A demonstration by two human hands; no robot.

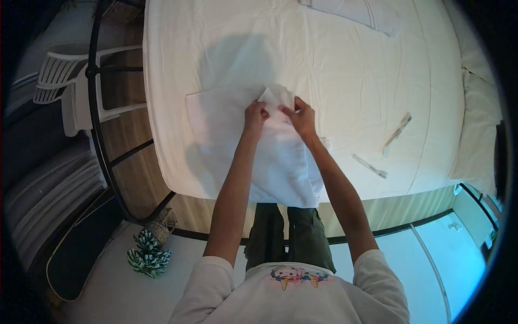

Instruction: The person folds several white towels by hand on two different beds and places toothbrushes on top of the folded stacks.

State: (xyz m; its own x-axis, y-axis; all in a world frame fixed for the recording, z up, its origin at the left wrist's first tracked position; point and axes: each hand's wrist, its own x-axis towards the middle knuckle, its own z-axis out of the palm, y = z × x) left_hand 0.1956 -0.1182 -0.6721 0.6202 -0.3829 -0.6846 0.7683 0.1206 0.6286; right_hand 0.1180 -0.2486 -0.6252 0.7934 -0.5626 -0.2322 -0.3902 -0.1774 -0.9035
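Observation:
A white towel-like cloth [232, 124] lies spread over the near part of the bed, its lower end hanging at the bed's edge. My left hand [256, 117] pinches the cloth near its far edge, where a small corner stands up. Just to the right, my right hand [301, 117] grips the cloth's far right part between thumb and fingers. The two hands are a short way apart, with a raised fold of cloth between them.
The bed [356, 86] has a cream sheet. Two thin wrapped items, one long packet [397, 133] and one smaller packet [370, 166], lie to the right. A folded white cloth [353, 12] rests at the far side. Left stand a black metal frame [93, 70], white chair [67, 81] and potted plant [149, 254].

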